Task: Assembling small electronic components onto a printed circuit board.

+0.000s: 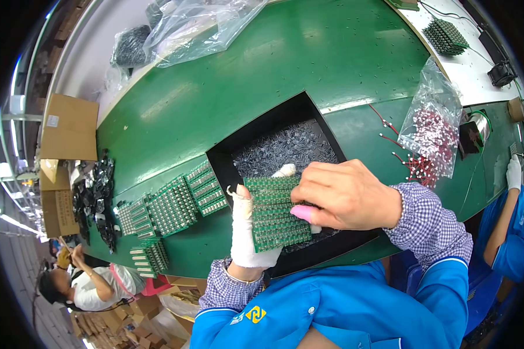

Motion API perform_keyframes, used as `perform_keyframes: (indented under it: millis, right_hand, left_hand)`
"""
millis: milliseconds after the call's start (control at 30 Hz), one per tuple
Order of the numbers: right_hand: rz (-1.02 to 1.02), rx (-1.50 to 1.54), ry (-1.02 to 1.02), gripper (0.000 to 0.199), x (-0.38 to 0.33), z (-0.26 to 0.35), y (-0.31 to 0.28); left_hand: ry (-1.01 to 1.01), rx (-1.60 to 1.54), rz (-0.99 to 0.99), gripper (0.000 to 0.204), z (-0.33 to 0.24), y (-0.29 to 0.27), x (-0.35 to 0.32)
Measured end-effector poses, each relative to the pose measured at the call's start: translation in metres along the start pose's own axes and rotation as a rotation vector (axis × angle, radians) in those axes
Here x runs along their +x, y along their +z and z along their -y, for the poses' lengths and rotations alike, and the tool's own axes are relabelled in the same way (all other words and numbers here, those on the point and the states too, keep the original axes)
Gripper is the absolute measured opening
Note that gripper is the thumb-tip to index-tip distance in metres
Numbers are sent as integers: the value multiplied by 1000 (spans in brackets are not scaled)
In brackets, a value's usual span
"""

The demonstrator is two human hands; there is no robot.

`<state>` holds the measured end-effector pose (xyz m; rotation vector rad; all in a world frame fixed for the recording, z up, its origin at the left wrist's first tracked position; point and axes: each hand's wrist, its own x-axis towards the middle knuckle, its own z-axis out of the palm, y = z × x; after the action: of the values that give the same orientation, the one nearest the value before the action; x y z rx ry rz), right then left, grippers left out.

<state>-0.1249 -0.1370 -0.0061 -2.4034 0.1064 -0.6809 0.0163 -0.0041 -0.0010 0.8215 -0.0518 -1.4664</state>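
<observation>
A green circuit board panel (273,215) with rows of small parts is held in my left hand (248,244), which wears a white glove with the thumb tip bare. The glove's fingers wrap beneath the panel and are partly hidden. My right hand (349,195), with a pink cover on the thumb, is closed over the panel's right side. Its fingertips are pressed together; whatever they hold is too small or hidden to name. Below the panel stands a black open box (308,104) containing many small dark components (282,145).
Stacked circuit board panels (172,206) lie left of the box, near black plastic strips (102,200) and cardboard boxes (70,128). To the right are red-wired connectors (422,168) in a clear bag (431,110). Co-workers sit at lower left (93,285) and far right (509,232).
</observation>
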Motion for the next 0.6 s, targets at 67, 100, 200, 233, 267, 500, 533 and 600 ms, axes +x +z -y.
perform_keyframes:
  millis: [67, 100, 200, 233, 267, 500, 533, 600]
  right_hand:
    - [-48, -47, -82, 13, 1, -4, 10]
    - [-72, -72, -122, 13, 1, -5, 11]
    - [-35, -87, -121, 13, 4, -2, 11]
    - [-17, -94, -120, 13, 5, -1, 11]
    - [0, -101, -119, 13, 5, -1, 10]
    - [16, -93, -110, 12, 7, 3, 7]
    - [2, -65, -106, 13, 5, 2, 7]
    - [-25, -10, -98, 14, 4, 0, 6]
  left_hand:
    - [-17, 7, 49, 74, 2, -3, 0]
    - [-26, 10, 73, 73, 2, -3, 0]
    - [9, 143, 17, 71, 3, 1, -3]
    - [26, 210, -12, 70, 3, 3, -4]
    - [44, 277, -41, 69, 4, 4, -4]
    - [52, 157, -47, 64, 4, -4, -2]
    - [42, 112, -25, 64, 4, -4, -1]
    - [22, 20, 20, 63, 3, -5, 0]
